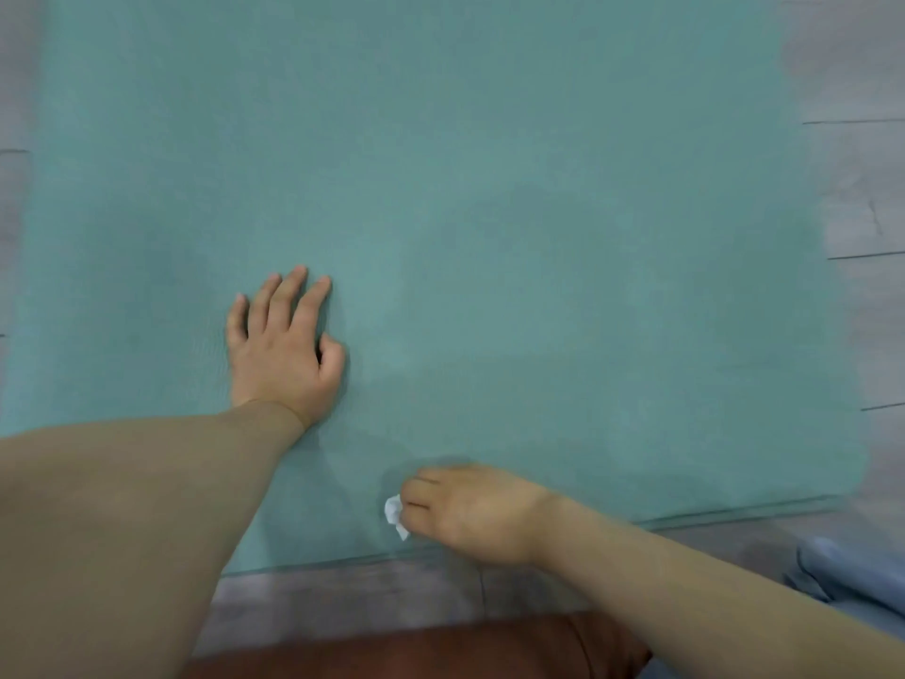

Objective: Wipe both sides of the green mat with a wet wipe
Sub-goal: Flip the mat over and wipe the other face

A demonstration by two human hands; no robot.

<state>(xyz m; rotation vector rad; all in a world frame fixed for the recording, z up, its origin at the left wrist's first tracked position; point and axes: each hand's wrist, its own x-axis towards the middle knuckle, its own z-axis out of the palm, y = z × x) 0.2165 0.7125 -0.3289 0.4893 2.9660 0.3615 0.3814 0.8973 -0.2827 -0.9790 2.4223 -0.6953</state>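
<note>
While the large flat green mat (440, 188) is spread over the grey wood-plank floor (862, 188), it is pressed by the left hand (281, 350), whose palm is laid flat on it. The four fingers (286, 296) of that hand are splayed apart and pointed away from the body, and the thumb is tucked inward beside the palm. A small crumpled white wet wipe (393, 514) is pinched by the curled fingers of the right hand (470, 514), with only a scrap of it seen past the fingertips (the picture is blurred there). The wipe is held against the mat just inside its near edge, below and to the right of the left thumb. Darker, damp-looking patches are seen on the mat beyond the right knuckles. A red-brown surface (416, 649) and some blue cloth (852, 575) are seen behind the right wrist.
</note>
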